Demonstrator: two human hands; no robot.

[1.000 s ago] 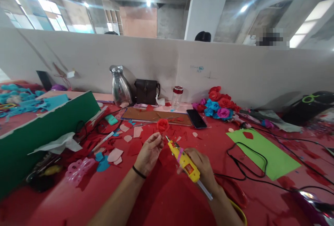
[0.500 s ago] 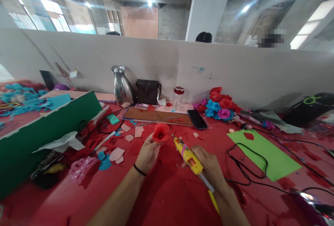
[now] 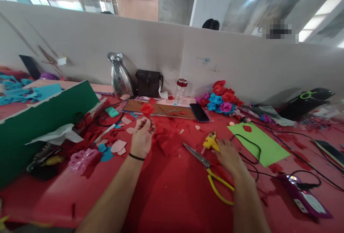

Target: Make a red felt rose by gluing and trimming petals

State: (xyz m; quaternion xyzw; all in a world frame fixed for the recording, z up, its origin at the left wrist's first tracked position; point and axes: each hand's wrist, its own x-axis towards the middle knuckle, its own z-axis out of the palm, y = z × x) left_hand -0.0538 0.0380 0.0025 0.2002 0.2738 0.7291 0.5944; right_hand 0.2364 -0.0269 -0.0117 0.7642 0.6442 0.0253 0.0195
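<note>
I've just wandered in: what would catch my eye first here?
Probably the red flower in the left hand, above the red table. Next, the bunch of red, blue and magenta flowers near the back partition. Then the yellow-handled scissors lying near the yellow glue gun, by the right hand.

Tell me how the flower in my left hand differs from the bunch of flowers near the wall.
The flower is one bloom; the bunch has several. The flower is all red, while the bunch mixes red, blue and pink. Your left hand holds the flower up; the bunch rests on the table. Both include red blooms.
</note>
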